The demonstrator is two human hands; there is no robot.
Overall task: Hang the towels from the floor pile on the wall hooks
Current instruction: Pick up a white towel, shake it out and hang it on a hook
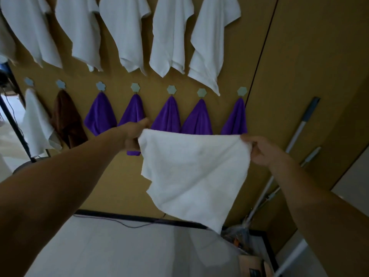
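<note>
Two grips on one white towel (193, 172): left grip (135, 134) pinches the upper-left corner and right grip (257, 150) the upper-right, fingers curled round the cloth on both. Towel is off the floor, spread in the air in front of the wall. Its top edge is pulled near-taut between the grips and the rest hangs below, lowest corner down-right. The held edge runs left-right, roughly parallel to the hook row, right end a bit lower.

Behind it hang five purple towels (168, 114) in a row; the held edge hides the lower ends of the right three. Left of those are a brown towel (65, 120) and a small white towel (37, 124). Lower hooks (171, 89) sit above the held edge: seven visible, every one loaded. Upper white towels (123, 31) hang higher, with their hooks out of frame.

Key relation: the hooks lie up and away from both grips. Left grip is directly under the fourth hook from the left, and right grip is just below-right of the last hook (242, 91). Left arm looks further extended, so probably nearer the wall.

No free hook in view, so my read is that the target is off-frame or a doubled-up hook. Either way a flat edge won't hang. One grip likely has to shift and present a corner or bunch upward. Floor pile not in view.
</note>
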